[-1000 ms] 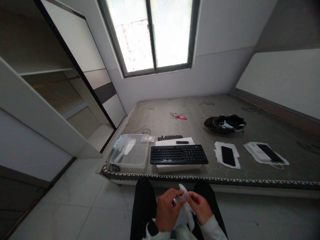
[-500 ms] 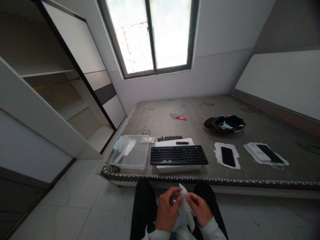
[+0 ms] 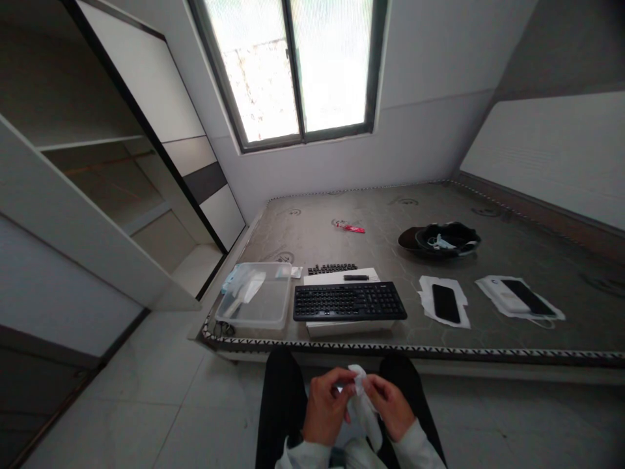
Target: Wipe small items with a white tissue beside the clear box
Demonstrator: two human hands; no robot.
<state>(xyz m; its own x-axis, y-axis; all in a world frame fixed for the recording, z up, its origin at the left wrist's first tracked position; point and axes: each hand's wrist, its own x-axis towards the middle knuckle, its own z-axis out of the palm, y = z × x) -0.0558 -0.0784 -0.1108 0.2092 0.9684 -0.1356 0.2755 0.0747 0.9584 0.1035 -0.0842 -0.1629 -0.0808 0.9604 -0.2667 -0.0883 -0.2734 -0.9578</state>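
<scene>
white tissue, one: held up between the person's knees, short of the mattress edge, its lower part hanging loose.
left hand: thumb and forefinger pinching the tissue near its upper end; other fingers curled.
right hand: thumb and forefinger pinching the same tissue just beside; remaining fingers bent.
black keyboard, one: on the mattress, resting across a white box.
clear plastic bin, one: left of the keyboard, white items inside.
black smartphone, one: right of the keyboard, lying on a white sheet.
dark cap, one: upturned, farther back, face mask inside.
</scene>
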